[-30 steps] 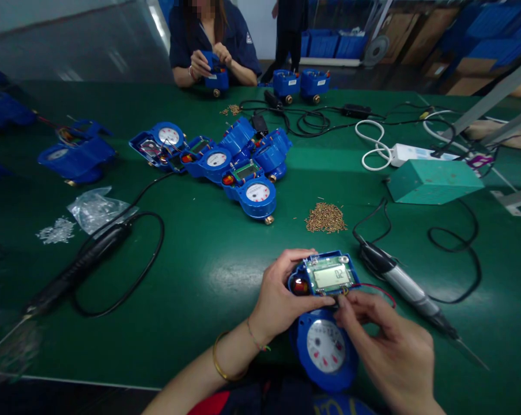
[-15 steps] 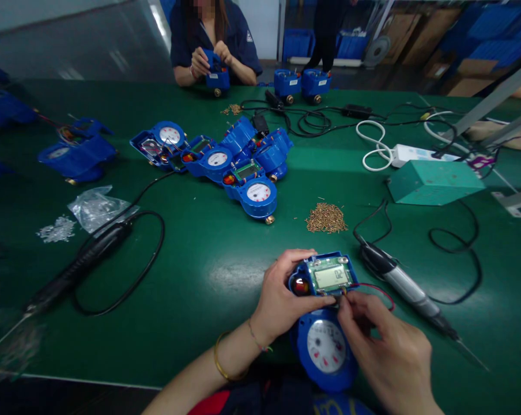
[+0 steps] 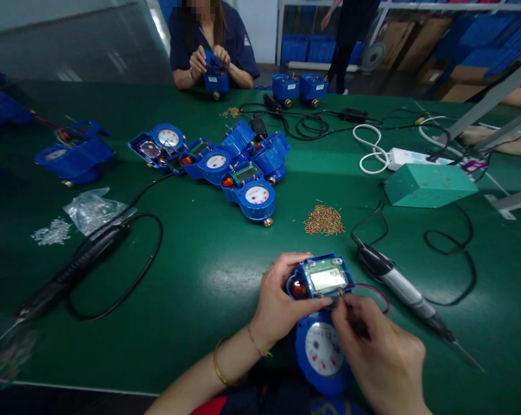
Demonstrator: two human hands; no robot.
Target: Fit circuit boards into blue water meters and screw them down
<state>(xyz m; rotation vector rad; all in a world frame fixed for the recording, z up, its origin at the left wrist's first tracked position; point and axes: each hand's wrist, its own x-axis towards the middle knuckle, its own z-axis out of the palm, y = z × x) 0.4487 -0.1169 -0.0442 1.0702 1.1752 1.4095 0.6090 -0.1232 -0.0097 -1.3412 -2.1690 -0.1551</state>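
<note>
A blue water meter with a round white dial lies in front of me, its electronics box uncovered. Inside the box sit a green circuit board with an LCD screen and a dark red component. My left hand wraps round the box's left side, its thumb along the near edge. At the lower edge of the board, my right hand pinches something small beside the wires; the fingers hide most of it. A red wire loops out to the right of the box.
Brass screws lie in a pile beyond the meter. Electric screwdrivers lie right and left, with cables. Several blue meters are clustered mid-table. A green box stands right. A co-worker handles a meter opposite.
The LCD has gone from showing digits to a brighter, paler screen. My right fingers have shifted slightly left at the board's edge. The left hand keeps its hold.
</note>
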